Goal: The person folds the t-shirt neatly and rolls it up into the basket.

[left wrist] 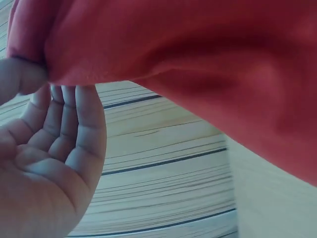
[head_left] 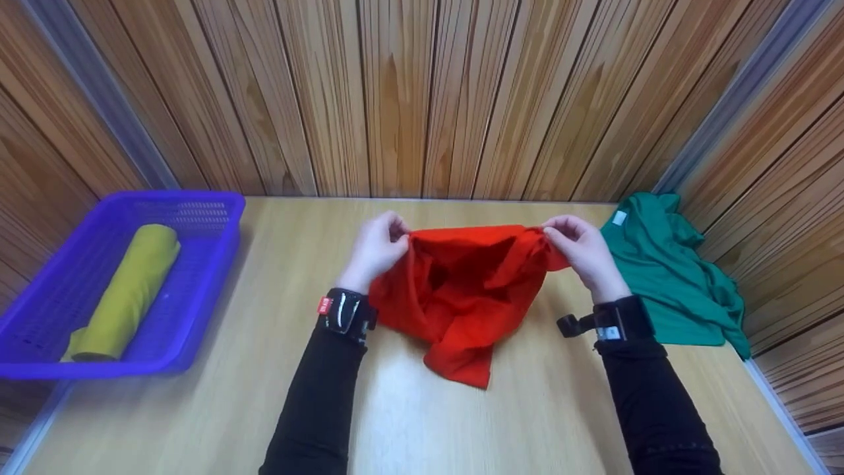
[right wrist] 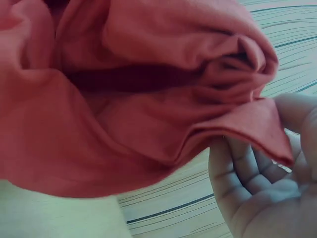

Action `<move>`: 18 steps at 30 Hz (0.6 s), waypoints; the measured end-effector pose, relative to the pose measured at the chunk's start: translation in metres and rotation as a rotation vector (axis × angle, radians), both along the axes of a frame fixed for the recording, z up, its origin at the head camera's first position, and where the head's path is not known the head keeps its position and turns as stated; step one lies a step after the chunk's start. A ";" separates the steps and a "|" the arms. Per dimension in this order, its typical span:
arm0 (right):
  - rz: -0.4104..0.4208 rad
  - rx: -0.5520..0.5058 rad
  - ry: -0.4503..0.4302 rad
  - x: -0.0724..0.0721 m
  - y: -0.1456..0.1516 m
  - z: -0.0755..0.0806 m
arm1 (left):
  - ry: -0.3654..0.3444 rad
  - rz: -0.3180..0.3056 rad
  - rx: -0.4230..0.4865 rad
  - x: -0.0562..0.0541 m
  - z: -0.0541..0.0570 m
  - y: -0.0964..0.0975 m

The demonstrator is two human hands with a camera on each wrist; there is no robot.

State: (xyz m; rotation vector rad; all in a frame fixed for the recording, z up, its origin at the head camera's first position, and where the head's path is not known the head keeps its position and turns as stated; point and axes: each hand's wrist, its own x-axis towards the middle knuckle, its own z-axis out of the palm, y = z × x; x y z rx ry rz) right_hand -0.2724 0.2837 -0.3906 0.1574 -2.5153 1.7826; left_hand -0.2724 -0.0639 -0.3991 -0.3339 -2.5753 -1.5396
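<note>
A red cloth garment [head_left: 461, 290] hangs between the two hands over the middle of the table, its top edge stretched and its lower part drooping in folds. At its upper left corner my left hand [head_left: 379, 251] pinches the fabric between thumb and fingers. My right hand [head_left: 587, 254] pinches the upper right corner, where the cloth bunches up. In the left wrist view the red cloth [left wrist: 173, 64] drops away from the thumb. The right wrist view shows a folded flap of the red cloth [right wrist: 247, 124] between thumb and fingers.
A purple plastic basket [head_left: 204, 316] stands at the left with a rolled yellow cloth [head_left: 128, 290] in it. On the right, a green garment [head_left: 679, 277] with a white tag lies against the side wall. Wood-panelled walls [head_left: 422, 99] border the table [head_left: 277, 264].
</note>
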 end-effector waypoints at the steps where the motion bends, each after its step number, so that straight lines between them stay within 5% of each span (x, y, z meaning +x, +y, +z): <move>1: -0.013 0.016 -0.011 -0.002 -0.001 -0.003 | -0.022 0.012 -0.017 -0.001 -0.004 0.000; 5: -0.039 0.068 -0.072 -0.010 -0.007 -0.017 | -0.106 0.073 -0.078 -0.004 -0.021 0.001; 12: 0.006 0.094 -0.147 -0.012 -0.010 -0.031 | -0.097 0.216 -0.106 -0.005 -0.049 -0.005; 18: -0.003 0.245 -0.025 -0.006 -0.016 -0.033 | -0.024 0.292 -0.130 0.001 -0.049 -0.004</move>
